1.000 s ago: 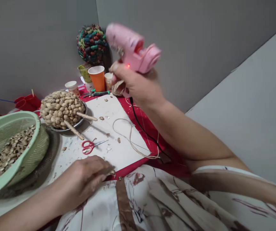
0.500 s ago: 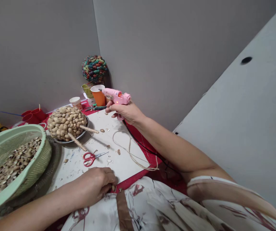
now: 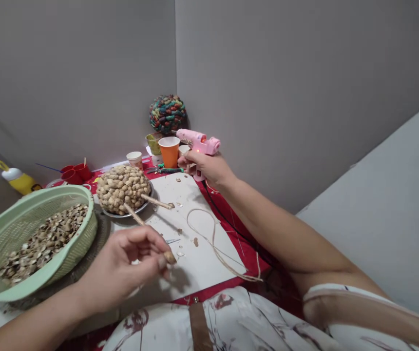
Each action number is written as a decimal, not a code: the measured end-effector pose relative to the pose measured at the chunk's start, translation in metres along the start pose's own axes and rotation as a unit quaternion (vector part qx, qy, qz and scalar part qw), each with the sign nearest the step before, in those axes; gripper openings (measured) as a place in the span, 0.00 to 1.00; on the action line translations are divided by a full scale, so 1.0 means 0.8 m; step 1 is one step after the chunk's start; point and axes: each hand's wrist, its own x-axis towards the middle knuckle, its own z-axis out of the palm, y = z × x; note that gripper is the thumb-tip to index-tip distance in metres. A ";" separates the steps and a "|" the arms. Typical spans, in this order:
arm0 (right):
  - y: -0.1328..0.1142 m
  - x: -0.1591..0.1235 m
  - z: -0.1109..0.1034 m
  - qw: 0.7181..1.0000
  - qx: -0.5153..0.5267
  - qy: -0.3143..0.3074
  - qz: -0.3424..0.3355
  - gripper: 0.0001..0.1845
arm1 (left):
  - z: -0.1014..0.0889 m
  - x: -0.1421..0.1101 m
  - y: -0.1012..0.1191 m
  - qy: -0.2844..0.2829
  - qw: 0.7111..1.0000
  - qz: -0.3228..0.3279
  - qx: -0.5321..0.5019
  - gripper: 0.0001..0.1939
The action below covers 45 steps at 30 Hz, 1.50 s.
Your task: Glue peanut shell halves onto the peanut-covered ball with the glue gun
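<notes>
My left hand (image 3: 132,261) is raised over the white board (image 3: 209,273), pinching a small brown nut shell (image 3: 170,257) between thumb and fingertips. My right hand (image 3: 209,168) grips a pink glue gun (image 3: 197,141) above the board's far right side, its nozzle pointing left and its small light glowing orange. A ball covered in peanuts (image 3: 122,187) rests in a metal dish (image 3: 150,197), with two twine-wrapped sticks (image 3: 156,201) jutting toward me. Scissors (image 3: 173,241) lie behind my left hand, with only part of the blades showing.
A green basket (image 3: 94,219) of shells stands on the left. Behind are an orange cup (image 3: 169,153), a paper cup (image 3: 134,158), pliers (image 3: 165,170), red cups (image 3: 81,171), a yellow bottle (image 3: 21,180) and a colourful ball (image 3: 167,114). Looped twine (image 3: 213,239) and the gun's black cord (image 3: 227,224) lie right.
My left hand has lifted from the board's near edge with the shell in its fingers, now covering most of the scissors. My right hand still holds the glue gun; the view has shifted left.
</notes>
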 end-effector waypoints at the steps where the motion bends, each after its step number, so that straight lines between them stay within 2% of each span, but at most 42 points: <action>1: -0.006 -0.002 0.005 1.000 0.000 -0.008 -0.011 0.10 | -0.007 -0.002 0.006 0.042 0.998 0.026 -0.025 0.05; 5: -0.041 -0.019 0.031 0.992 0.013 -0.088 -0.085 0.18 | -0.031 0.006 0.022 0.188 0.969 0.130 -0.090 0.05; 6: -0.051 -0.025 0.037 0.983 0.026 -0.132 -0.123 0.19 | -0.034 0.010 0.025 0.210 0.962 0.141 -0.104 0.05; 7: -0.059 -0.032 0.043 0.971 0.024 -0.178 -0.155 0.18 | -0.035 0.014 0.027 0.224 0.956 0.146 -0.117 0.06; 9: -0.070 -0.044 0.052 0.954 0.001 -0.221 -0.202 0.16 | -0.035 0.021 0.032 0.238 0.949 0.152 -0.140 0.07; 11: -0.072 -0.050 0.060 0.924 -0.048 -0.267 -0.271 0.15 | -0.033 0.026 0.034 0.245 0.944 0.155 -0.154 0.09; 13: -0.067 -0.050 0.066 0.892 -0.098 -0.279 -0.343 0.15 | -0.031 0.029 0.034 0.258 0.940 0.156 -0.158 0.10; 16: -0.055 -0.042 0.072 0.844 -0.141 -0.265 -0.445 0.16 | -0.030 0.033 0.033 0.275 0.936 0.155 -0.155 0.11; 19: -0.045 -0.035 0.073 0.817 -0.136 -0.258 -0.497 0.13 | -0.029 0.040 0.032 0.280 0.936 0.149 -0.149 0.12; 24: -0.039 -0.034 0.069 0.820 -0.143 -0.226 -0.505 0.10 | -0.027 0.050 0.034 0.253 0.944 0.120 -0.176 0.13; 33: -0.024 -0.035 0.066 0.840 -0.153 -0.239 -0.463 0.14 | -0.037 0.058 0.027 0.185 0.937 0.053 -0.291 0.18; 37: -0.025 -0.034 0.064 0.839 -0.145 -0.256 -0.456 0.12 | -0.036 0.061 0.021 0.184 0.925 0.036 -0.332 0.20; 40: -0.027 -0.033 0.062 0.850 -0.138 -0.289 -0.419 0.11 | -0.034 0.062 0.020 0.197 0.911 0.029 -0.360 0.20; 45: -0.026 -0.033 0.064 0.865 -0.109 -0.297 -0.389 0.17 | -0.034 0.061 0.019 0.202 0.907 0.022 -0.370 0.20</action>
